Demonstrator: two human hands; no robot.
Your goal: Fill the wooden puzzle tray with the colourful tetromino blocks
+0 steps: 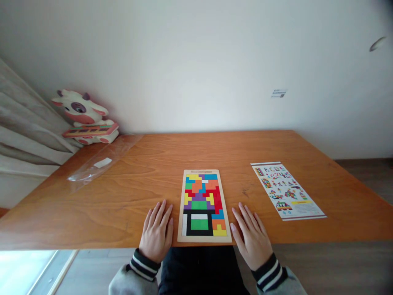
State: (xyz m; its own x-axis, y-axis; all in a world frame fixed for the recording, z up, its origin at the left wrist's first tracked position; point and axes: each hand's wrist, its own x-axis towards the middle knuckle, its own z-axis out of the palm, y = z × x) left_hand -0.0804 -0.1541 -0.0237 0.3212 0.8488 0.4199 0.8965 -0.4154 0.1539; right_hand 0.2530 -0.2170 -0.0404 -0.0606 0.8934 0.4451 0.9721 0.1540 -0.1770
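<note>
A wooden block puzzle board (180,213) lies near the table's front edge, filled with coloured pieces in a pale frame. Its lower part has a black piece border around a green block (199,224). My left hand (156,231) rests flat on the table just left of the board, fingers stretched forward, holding nothing. To the right of the board, my right hand (251,235) also lies flat with its fingers apart and nothing in them. Its thumb and index fingertip are close to the frame; whether they touch it I cannot tell.
A printed pattern sheet (287,192) lies on the wooden table (221,151) at the right. On the left are a clear plastic bag (89,168) with a white label and a cow-shaped toy keyboard (90,119). A wall stands behind, a curtain (27,131) at the left.
</note>
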